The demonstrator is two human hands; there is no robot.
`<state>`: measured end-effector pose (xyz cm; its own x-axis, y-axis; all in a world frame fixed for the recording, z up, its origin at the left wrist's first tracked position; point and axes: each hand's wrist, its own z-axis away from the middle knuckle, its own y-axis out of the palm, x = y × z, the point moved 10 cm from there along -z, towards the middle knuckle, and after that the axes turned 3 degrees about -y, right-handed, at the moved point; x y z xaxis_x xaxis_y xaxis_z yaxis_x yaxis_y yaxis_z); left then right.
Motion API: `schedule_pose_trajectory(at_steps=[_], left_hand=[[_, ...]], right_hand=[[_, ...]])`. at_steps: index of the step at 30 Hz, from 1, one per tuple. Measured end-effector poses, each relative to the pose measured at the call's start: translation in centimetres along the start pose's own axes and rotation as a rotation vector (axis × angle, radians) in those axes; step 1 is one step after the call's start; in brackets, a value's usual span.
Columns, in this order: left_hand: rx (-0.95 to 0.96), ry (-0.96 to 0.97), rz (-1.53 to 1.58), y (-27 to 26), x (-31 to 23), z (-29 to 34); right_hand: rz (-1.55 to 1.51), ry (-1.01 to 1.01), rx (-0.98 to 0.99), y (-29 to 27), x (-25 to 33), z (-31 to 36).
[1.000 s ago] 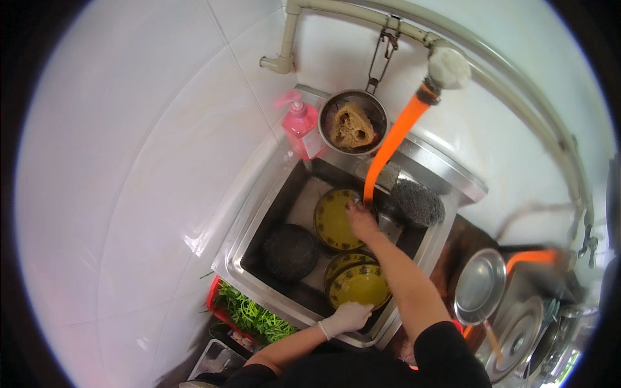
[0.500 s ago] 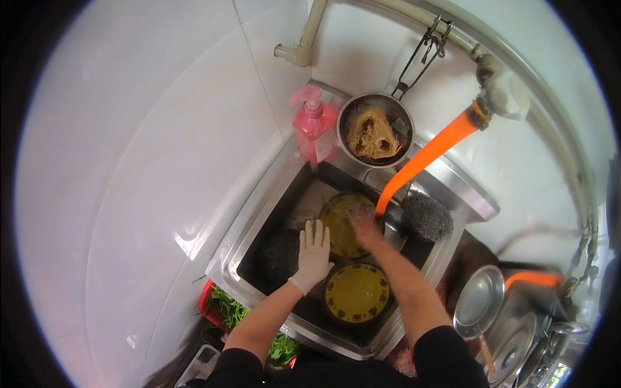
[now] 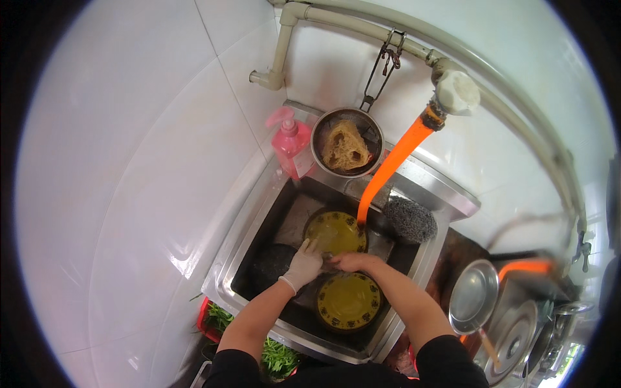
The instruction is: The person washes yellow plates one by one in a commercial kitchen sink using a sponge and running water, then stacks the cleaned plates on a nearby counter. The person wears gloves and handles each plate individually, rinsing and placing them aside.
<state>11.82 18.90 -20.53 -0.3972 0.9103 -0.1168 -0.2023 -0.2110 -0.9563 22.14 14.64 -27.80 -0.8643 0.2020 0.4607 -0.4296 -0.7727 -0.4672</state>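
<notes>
Over the sink (image 3: 217, 275), my left hand (image 3: 305, 265) wears a whitish glove, its fingers stretched toward the far yellow bowl (image 3: 336, 226). My right hand (image 3: 349, 261) comes in from the right and meets it, fingers closed near the left glove. Something small and greyish shows between the two hands, too unclear to name. Nearer to me sits a second yellow bowl (image 3: 349, 301) with a dark patterned rim. Both bowls seem to hold water. An orange hose (image 3: 394, 168) hangs down to the far bowl's right edge.
At the back stand a pink pump bottle (image 3: 292, 149) and a hanging strainer (image 3: 318, 155) holding a loofah (image 3: 345, 145). A steel-wool scrubber (image 3: 411, 218) lies at the sink's right back. Metal pans (image 3: 474, 294) stand at right; greens (image 3: 278, 355) lie below the sink's left front.
My right hand has drawn back from the far bowl to my left hand. The left fingers are less spread. The whole view has shifted, with the sink fittings now lower and further left.
</notes>
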Motion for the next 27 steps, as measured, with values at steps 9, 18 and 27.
schedule_pose_trajectory(at_steps=[9, 18, 27], left_hand=[[-0.043, -0.178, 0.826, -5.1, -0.4, -0.3], [-0.508, -0.537, 2.516, 1.1, 0.9, -1.5], [-0.610, -0.765, 3.029, 4.4, 1.7, -1.2]], right_hand=[[-0.034, 0.126, -0.522, -10.0, 2.1, 13.0], [0.147, -0.102, -1.415, -11.0, 10.0, 14.1], [-0.270, -0.079, -1.246, -10.9, 4.8, 9.9]])
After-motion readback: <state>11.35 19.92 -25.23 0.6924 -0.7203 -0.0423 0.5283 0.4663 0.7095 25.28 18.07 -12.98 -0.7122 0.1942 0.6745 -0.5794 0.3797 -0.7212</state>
